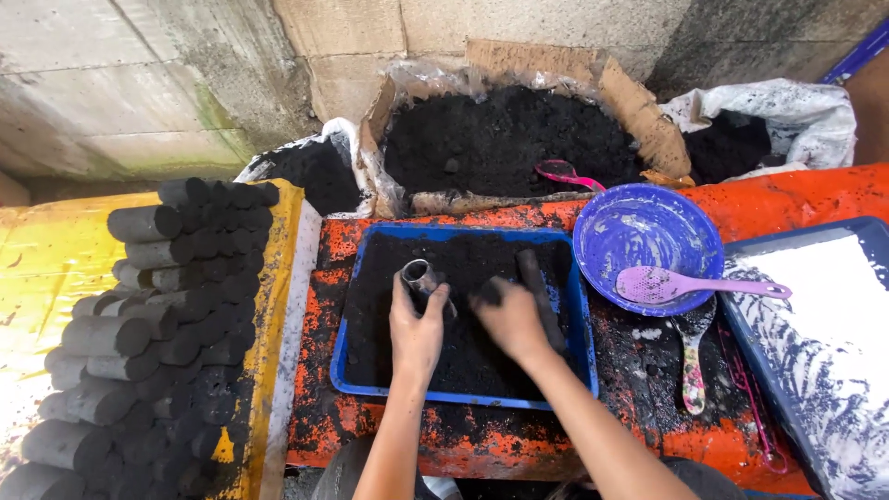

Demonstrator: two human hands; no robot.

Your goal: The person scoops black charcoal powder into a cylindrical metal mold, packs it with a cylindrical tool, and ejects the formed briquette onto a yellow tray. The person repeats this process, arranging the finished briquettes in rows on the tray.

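Note:
A blue tray in the middle holds loose black powder. Over it my left hand grips a short metal tube, tilted with its open end up. My right hand is beside it, fingers blackened and closed on a clump of the black powder, close to the tube's mouth. A dark stick lies in the tray just behind my right hand.
Stacked black cylinders fill the left on yellow sheeting. A cardboard box of black powder with a pink scoop stands behind. Right: a blue bowl with a purple spoon, another spoon, a tray of white powder.

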